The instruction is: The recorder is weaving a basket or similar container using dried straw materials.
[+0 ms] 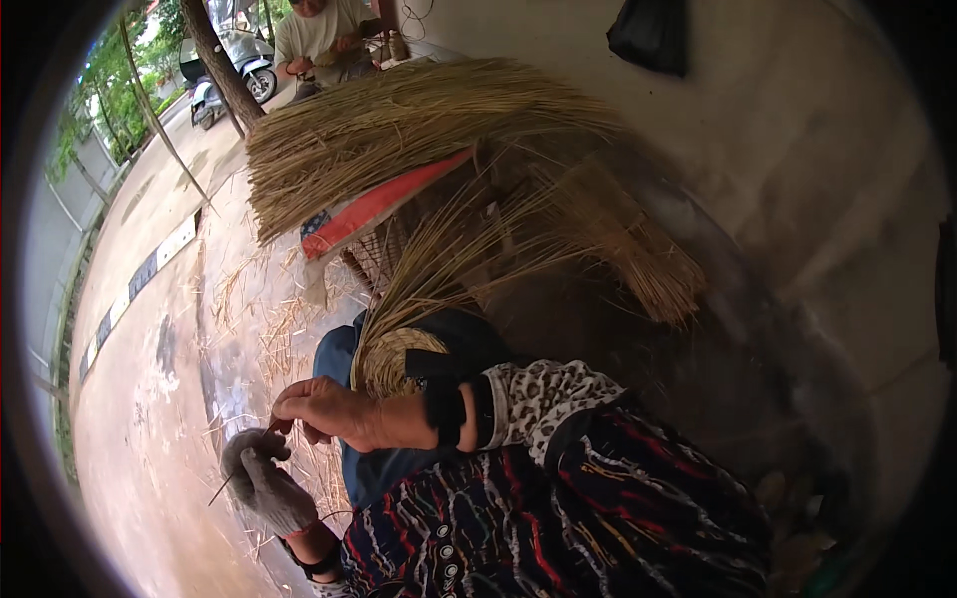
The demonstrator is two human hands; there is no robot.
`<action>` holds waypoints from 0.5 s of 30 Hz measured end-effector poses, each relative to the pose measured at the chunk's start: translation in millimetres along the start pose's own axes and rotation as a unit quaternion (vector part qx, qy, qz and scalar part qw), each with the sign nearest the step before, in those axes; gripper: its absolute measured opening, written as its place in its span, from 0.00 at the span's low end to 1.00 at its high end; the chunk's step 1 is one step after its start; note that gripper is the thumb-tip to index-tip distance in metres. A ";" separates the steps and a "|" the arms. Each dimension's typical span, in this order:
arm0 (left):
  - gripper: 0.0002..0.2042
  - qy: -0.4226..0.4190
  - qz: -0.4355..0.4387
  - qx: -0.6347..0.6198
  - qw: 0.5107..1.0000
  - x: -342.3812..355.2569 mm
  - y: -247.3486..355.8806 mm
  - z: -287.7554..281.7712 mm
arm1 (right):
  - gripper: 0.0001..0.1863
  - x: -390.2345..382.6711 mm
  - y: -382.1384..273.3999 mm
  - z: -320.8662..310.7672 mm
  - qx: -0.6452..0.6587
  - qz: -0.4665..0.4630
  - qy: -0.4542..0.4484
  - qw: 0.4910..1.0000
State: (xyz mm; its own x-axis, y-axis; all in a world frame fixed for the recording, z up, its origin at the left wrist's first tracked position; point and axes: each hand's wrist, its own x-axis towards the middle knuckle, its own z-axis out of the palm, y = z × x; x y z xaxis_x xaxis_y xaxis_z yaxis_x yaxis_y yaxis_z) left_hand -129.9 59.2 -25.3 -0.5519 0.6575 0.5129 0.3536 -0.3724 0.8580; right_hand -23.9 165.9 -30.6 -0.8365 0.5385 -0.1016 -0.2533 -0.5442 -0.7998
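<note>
I seem to be readying a thin strand point(217, 491) for the weaving: my right hand point(334, 411) pinches its upper end, and the knit-gloved fingers of my left hand point(269, 493) curl around it. The next move probably calls for working it into the round, ridged straw coil point(396, 361) on my blue trousers point(333, 351), where stiff, golden stalks point(431, 261) fan outward.

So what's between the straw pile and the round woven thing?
In the head view, mostly a red strip and loose stalks show between the straw pile and round woven thing.
</note>
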 end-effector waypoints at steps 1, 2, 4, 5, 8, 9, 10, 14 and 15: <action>0.11 -0.017 0.044 -0.009 0.999 0.2 -3.1 -0.7 | 0.09 3.8 2.3 -1.6 0.006 -0.010 0.007 1.000; 0.11 -0.007 0.046 0.000 0.999 0.1 -3.5 -2.3 | 0.09 8.8 3.6 -5.4 0.036 -0.031 0.001 0.999; 0.15 -0.005 0.050 0.009 0.999 1.1 -6.9 -7.8 | 0.08 14.5 -4.9 -14.8 0.076 -0.053 -0.012 0.996; 0.16 -0.017 -0.011 -0.095 0.995 4.7 -19.6 -20.9 | 0.04 11.4 -17.0 -20.1 0.112 -0.037 0.006 0.993; 0.15 -0.033 -0.098 -0.381 0.919 25.4 -51.9 -58.1 | 0.08 22.2 -57.0 -59.3 0.183 -0.070 0.022 0.980; 0.12 -0.023 -0.101 -0.381 0.919 33.1 -61.9 -76.9 | 0.10 23.2 -73.6 -72.1 0.127 -0.134 -0.001 0.983; 0.10 -0.031 -0.084 -0.455 0.886 44.7 -88.0 -107.8 | 0.11 33.0 -88.4 -94.4 0.145 -0.157 0.013 0.977; 0.10 0.323 -0.183 -0.267 0.889 41.1 -119.4 -237.1 | 0.05 32.2 -165.7 -132.8 0.141 -0.211 0.103 0.962; 0.07 0.386 -0.191 -0.274 0.860 36.7 -124.9 -273.0 | 0.05 32.9 -184.0 -144.3 0.131 -0.224 0.107 0.960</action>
State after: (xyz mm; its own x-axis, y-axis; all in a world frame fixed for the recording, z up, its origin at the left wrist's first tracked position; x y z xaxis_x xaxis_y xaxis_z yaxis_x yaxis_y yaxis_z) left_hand -400.5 -49.0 -106.3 -0.9604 0.2486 -0.1257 -0.2571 -0.6170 0.7438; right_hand 65.2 376.6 27.8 -0.5024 0.8613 0.0756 -0.7017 -0.3550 -0.6177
